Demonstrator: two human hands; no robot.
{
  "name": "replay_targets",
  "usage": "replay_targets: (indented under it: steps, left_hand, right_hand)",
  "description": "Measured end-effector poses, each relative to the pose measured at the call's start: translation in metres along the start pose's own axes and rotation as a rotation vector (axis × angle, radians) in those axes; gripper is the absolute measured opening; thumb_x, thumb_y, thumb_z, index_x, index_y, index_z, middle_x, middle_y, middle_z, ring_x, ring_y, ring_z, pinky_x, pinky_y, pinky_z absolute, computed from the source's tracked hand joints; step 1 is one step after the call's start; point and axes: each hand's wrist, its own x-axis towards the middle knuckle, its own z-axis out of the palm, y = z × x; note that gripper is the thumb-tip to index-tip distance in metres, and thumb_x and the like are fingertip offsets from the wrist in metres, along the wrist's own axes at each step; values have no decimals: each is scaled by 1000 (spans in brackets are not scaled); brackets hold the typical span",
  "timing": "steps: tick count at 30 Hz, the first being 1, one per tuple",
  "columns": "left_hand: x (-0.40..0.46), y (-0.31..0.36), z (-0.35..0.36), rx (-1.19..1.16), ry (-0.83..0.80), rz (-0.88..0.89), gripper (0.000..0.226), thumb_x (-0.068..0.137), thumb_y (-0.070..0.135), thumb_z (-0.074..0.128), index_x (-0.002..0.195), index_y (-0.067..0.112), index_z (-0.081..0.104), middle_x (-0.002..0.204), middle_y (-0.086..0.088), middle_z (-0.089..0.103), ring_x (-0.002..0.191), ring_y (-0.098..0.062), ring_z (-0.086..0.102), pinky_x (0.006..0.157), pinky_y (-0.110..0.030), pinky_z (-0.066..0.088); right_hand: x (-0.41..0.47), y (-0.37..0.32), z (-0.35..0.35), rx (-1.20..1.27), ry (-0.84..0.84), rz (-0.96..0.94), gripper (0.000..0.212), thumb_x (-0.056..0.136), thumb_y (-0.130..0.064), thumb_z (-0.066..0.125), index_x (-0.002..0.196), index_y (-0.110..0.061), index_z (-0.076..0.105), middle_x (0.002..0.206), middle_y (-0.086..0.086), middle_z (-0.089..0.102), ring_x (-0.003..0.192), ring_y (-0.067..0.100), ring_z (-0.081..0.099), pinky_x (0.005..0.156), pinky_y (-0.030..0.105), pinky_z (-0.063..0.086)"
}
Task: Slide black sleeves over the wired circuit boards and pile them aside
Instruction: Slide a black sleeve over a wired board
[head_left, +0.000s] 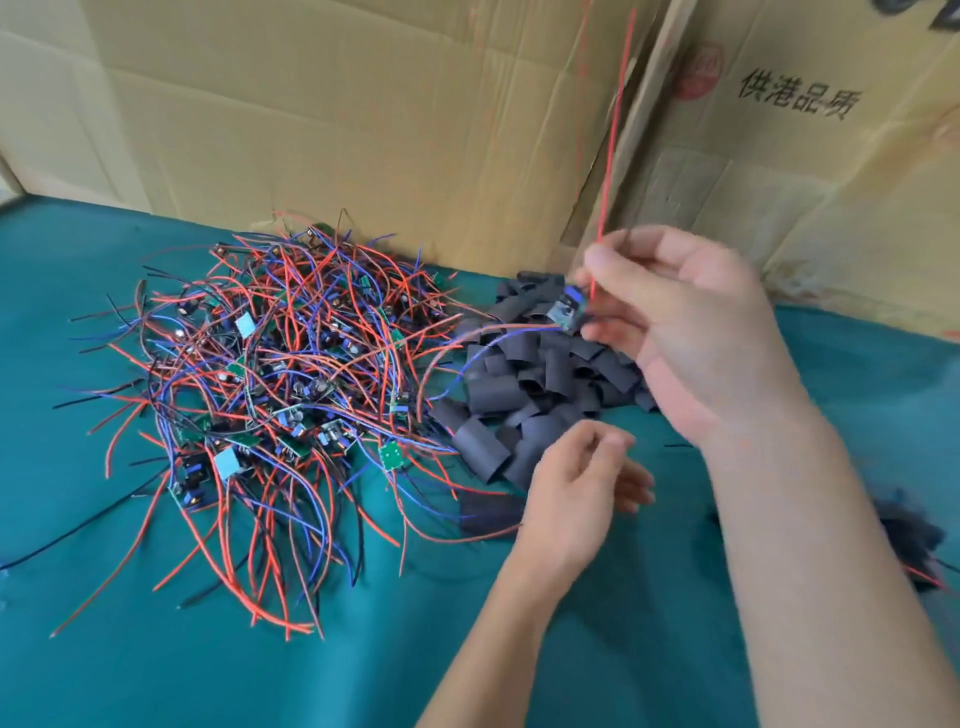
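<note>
Red lead up, your right hand (691, 332) pinches a light circuit board (567, 310) above the black sleeves (535, 384); grip its stiff edges, since wires flop. Your left hand (582, 483) hovers loosely curled, holding nothing. Teal cloth covers the bench (156, 649), with cardboard (363, 114) behind.

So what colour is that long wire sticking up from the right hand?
Red. The wire rises from the right hand in the head view.
</note>
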Motion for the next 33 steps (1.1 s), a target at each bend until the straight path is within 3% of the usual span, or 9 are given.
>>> replay_targets:
  steps: [6, 9, 12, 16, 20, 22, 25, 28, 33]
  left_hand:
    - [0, 11, -5, -267, -39, -90, 53, 108, 49, 30, 99, 16, 70, 82, -12, 75, 64, -21, 70, 59, -26, 55]
    - [-2, 7, -3, -161, -95, -19, 42, 108, 37, 44, 91, 14, 75, 86, -15, 75, 69, -20, 70, 64, -25, 55]
    - [-5, 3, -2, -139, -116, 60, 21, 104, 22, 57, 102, 11, 75, 92, -13, 76, 78, -21, 71, 71, -26, 57]
    - [0, -1, -4, -123, 40, 73, 16, 99, -1, 60, 112, 3, 69, 85, -6, 74, 73, -19, 71, 69, -27, 58]
    - [0, -3, -1, 16, 170, 93, 21, 102, 6, 53, 92, 12, 70, 70, 2, 70, 63, -17, 68, 62, -28, 56]
    - [0, -5, 0, 28, 198, 102, 23, 105, 12, 52, 89, 9, 68, 66, 3, 68, 60, -17, 66, 60, -30, 56]
    - [1, -7, 1, 79, 242, 133, 30, 105, 17, 53, 79, 17, 66, 63, 2, 64, 55, -20, 62, 57, -37, 58]
    - [1, -9, -1, 154, 259, 191, 27, 98, 27, 55, 76, 15, 66, 65, 0, 66, 58, -23, 62, 64, -46, 62]
    - [1, -10, -4, 176, 277, 206, 29, 93, 36, 58, 74, 16, 67, 68, 3, 69, 63, -16, 68, 75, -55, 61]
  right_hand:
    - [-40, 49, -67, -135, 38, 229, 9, 91, -4, 70, 84, -9, 71, 75, 11, 71, 61, 20, 61, 50, 22, 48]
    - [-44, 68, -83, -274, 23, 239, 11, 89, -2, 73, 86, -12, 76, 74, 10, 74, 58, 15, 60, 46, 20, 41]
    - [-36, 74, -87, -356, -15, 227, 15, 89, -3, 74, 87, -15, 82, 77, 8, 77, 56, 10, 60, 46, 18, 42]
    - [-16, 76, -89, -386, -26, 267, 25, 95, -6, 65, 88, -21, 84, 90, 5, 78, 64, 14, 68, 54, 24, 52]
    - [8, 98, -79, -835, 57, 212, 10, 87, -15, 72, 91, -22, 78, 76, -4, 77, 67, 16, 73, 71, 40, 63]
    - [13, 106, -70, -911, 66, 239, 19, 82, -30, 79, 98, -20, 74, 78, -3, 77, 79, 20, 73, 83, 39, 60]
    - [22, 114, -62, -964, 126, 264, 36, 78, -38, 80, 107, -19, 72, 91, 1, 77, 98, 22, 69, 90, 37, 56]
    - [29, 121, -57, -978, 193, 324, 34, 78, -26, 79, 111, -20, 72, 104, 5, 75, 108, 25, 65, 90, 36, 55]
    - [20, 114, -65, -711, 324, 275, 27, 74, -9, 77, 98, -22, 78, 83, -3, 75, 85, 21, 72, 80, 35, 59]
